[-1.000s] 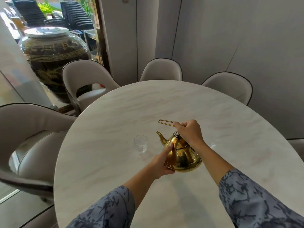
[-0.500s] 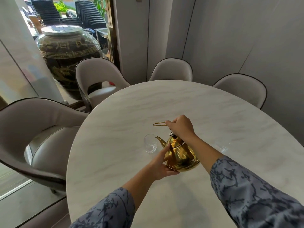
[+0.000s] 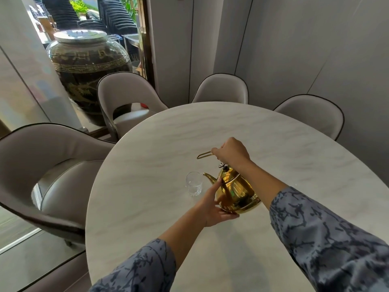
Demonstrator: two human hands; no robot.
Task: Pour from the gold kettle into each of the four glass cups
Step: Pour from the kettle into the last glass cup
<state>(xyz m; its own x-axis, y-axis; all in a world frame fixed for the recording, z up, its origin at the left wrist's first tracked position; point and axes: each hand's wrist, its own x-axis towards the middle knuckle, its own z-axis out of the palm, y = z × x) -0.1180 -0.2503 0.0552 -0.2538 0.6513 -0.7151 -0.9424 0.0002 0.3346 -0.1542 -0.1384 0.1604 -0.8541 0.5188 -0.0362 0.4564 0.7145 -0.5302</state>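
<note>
The gold kettle (image 3: pixel 237 190) hangs tilted to the left above the marble table (image 3: pixel 242 131). Its spout tip rests at the rim of a clear glass cup (image 3: pixel 194 183) that stands upright on the table. My right hand (image 3: pixel 230 152) grips the thin wire handle above the lid. My left hand (image 3: pixel 216 205) cups the kettle's lower left side and base. Only this one cup is clearly in view; a faint glassy glint to the right of my right forearm is too dim to identify.
Grey padded chairs ring the table: one at the near left (image 3: pixel 48 175), one at the far left (image 3: pixel 124 98), two at the far side (image 3: pixel 221 89). A big dark jar with a metal lid (image 3: pixel 88 66) stands behind glass at the left.
The kettle has moved left toward the cup and tipped further, so its spout now reaches the cup's rim. Both hands kept their hold. My view shifted slightly.
</note>
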